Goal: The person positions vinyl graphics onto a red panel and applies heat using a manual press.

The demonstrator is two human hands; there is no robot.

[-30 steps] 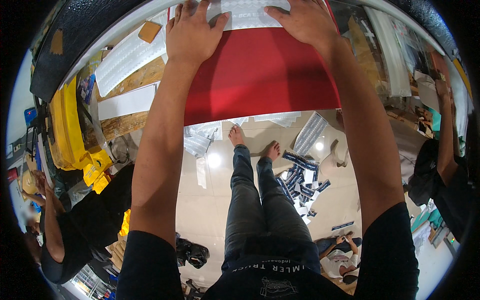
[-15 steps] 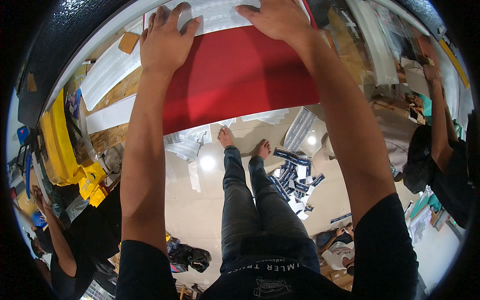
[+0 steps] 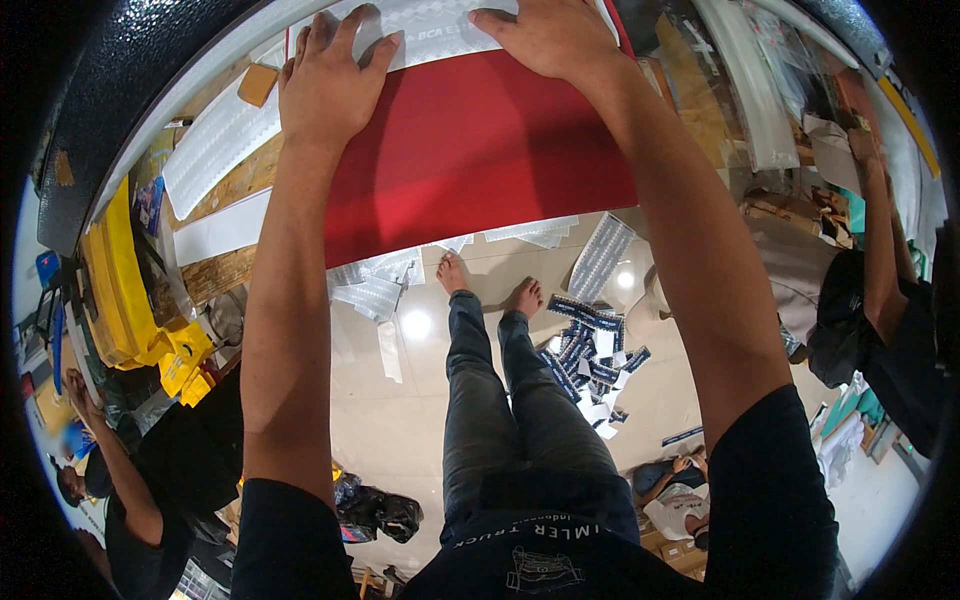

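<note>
A large red sheet (image 3: 480, 150) spans the space between my forearms, its near edge jutting out above the floor. Across its far part lies a whitish, semi-clear printed film (image 3: 435, 40). My left hand (image 3: 328, 85) presses down at the film's left end, fingers spread and thumb pointing inward. Toward the film's right side rests my right hand (image 3: 555, 38), its thumb stretched left over the film; its other fingertips run past the top of the picture. Neither hand shows anything held in it.
Left of the red sheet, a wooden bench (image 3: 222, 275) bears white strips (image 3: 222, 228), a small tan block (image 3: 258, 86) and yellow material (image 3: 125, 290). Rolled clear plastic (image 3: 755, 90) lies right. Cut dark-blue strips (image 3: 585, 355) litter the floor. Co-workers (image 3: 880, 300) stand on both sides.
My hands and the red sheet stay practically where they were. At the far left, a co-worker's arm and head have shifted slightly.
</note>
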